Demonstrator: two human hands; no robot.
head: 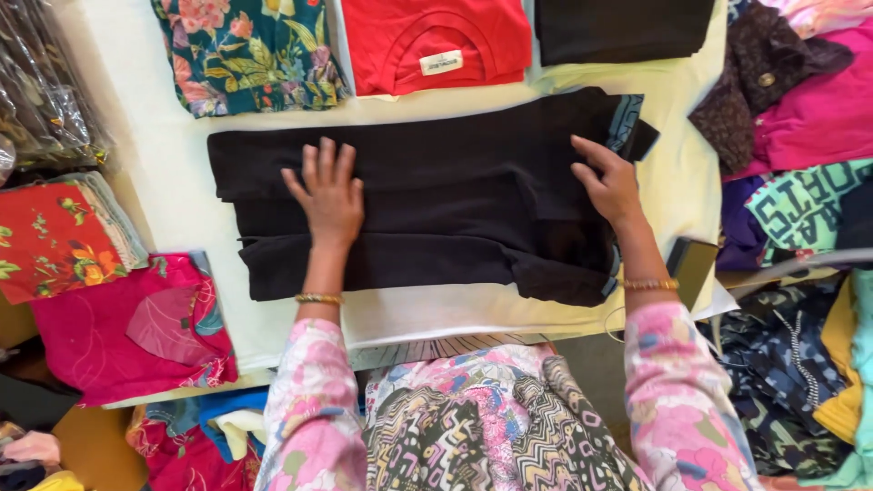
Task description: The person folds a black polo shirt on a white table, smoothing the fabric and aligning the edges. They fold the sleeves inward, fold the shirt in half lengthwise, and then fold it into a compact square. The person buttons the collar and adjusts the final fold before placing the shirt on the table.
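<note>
Both hands lie flat and open, fingers spread, on a folded black garment (436, 195) that stretches across the middle of the frame on the pale bench (164, 164): the left hand (329, 195) presses its left-centre, the right hand (611, 182) its right end, neither gripping it. Above it, along the top edge, lie a floral top (245, 50), a red shirt (436, 41) and another black folded piece (623, 27)
</note>
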